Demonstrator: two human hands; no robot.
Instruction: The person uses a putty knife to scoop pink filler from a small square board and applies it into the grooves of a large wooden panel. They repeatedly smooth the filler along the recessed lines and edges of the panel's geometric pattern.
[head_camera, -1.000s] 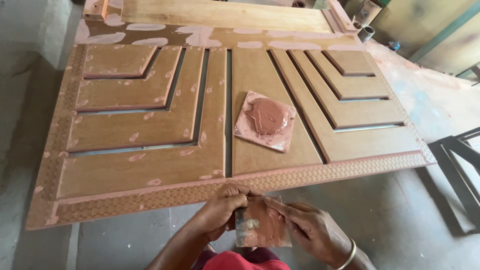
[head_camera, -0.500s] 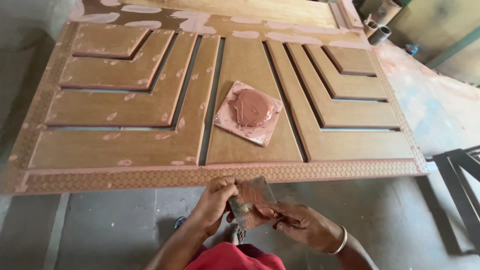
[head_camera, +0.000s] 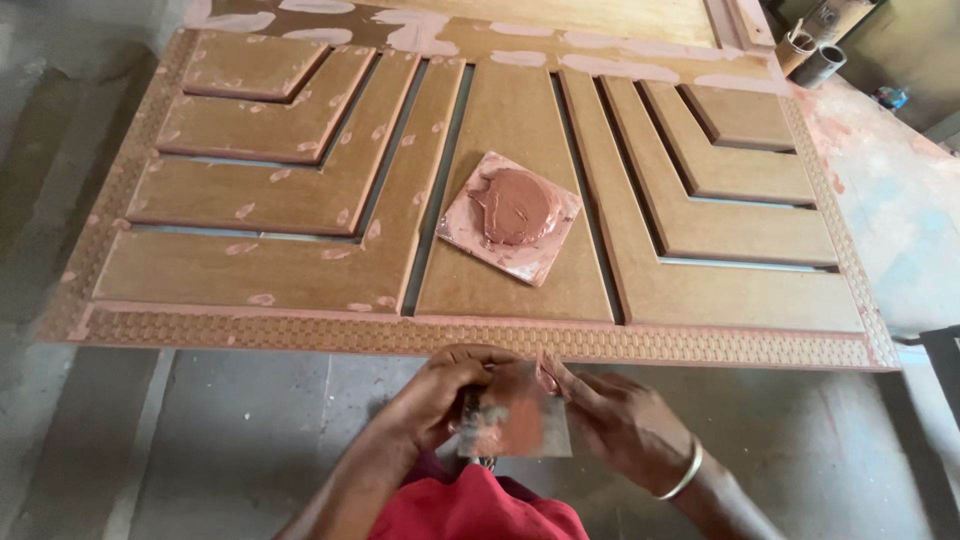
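Just below the near edge of the wooden door (head_camera: 520, 250), we find both hands working together on one tool. The left hand (head_camera: 440, 395) and the right hand (head_camera: 625, 425) hold a flat metal scraper (head_camera: 520, 425) between them, its blade smeared with reddish-brown putty. The left fingers curl closed around the scraper's left side; the right thumb and fingers pinch its upper right edge. The picture is blurred here, so we cannot tell exactly where each fingertip lies. A metal bangle (head_camera: 682, 475) sits on the right wrist.

The door lies flat, carved with stepped L-shaped panels on both sides of a plain central panel, and bordered by a textured strip along its near edge. On the central panel rests a square tile (head_camera: 510, 215), tilted diamond-wise, carrying a round mound of the same putty (head_camera: 513, 205). It lies well apart from the hands, beyond the textured strip. Small pale dabs of filler mark the left panels, and larger pale patches run along the door's far rail. Red cloth (head_camera: 475, 510) shows directly beneath the hands, over a grey floor (head_camera: 220, 440).
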